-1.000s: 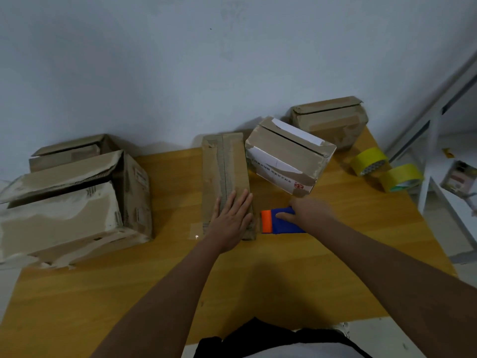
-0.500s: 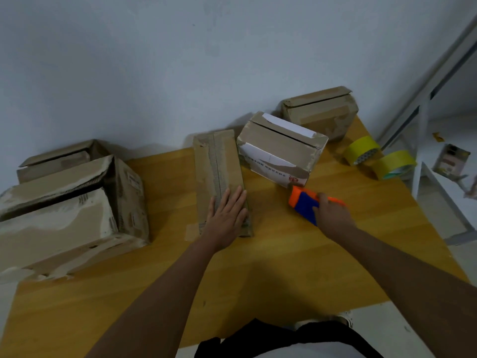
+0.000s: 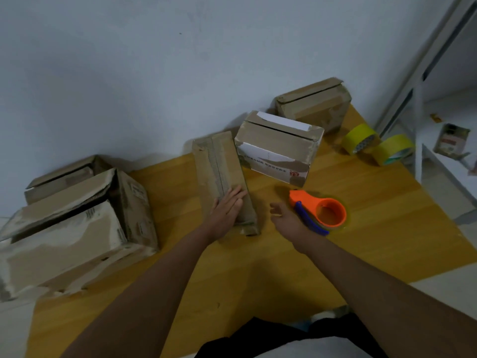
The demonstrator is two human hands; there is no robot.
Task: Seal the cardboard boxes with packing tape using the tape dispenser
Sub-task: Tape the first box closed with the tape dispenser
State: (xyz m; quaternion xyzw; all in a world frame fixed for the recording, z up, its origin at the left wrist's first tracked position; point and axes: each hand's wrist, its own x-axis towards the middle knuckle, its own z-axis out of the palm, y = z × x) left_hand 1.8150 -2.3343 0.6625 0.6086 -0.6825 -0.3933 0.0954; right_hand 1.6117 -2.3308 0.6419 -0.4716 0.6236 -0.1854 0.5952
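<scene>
Tape dispenser point(image 3: 320, 213) lying on the table point(image 3: 374, 228), just right of the right hand point(image 3: 286, 219), whose loosely curled fingers hold nothing. Left hand point(image 3: 227, 213) pressed flat on the narrow box point(image 3: 222, 171). Five boxes and two yellow tape rolls point(image 3: 360, 138) in all.

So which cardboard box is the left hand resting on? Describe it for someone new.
On the wooden table, look at the centre by the wall. The long, narrow brown cardboard box lies flat under the left hand. It alone is slim and low, with a tape strip along its top.
</scene>
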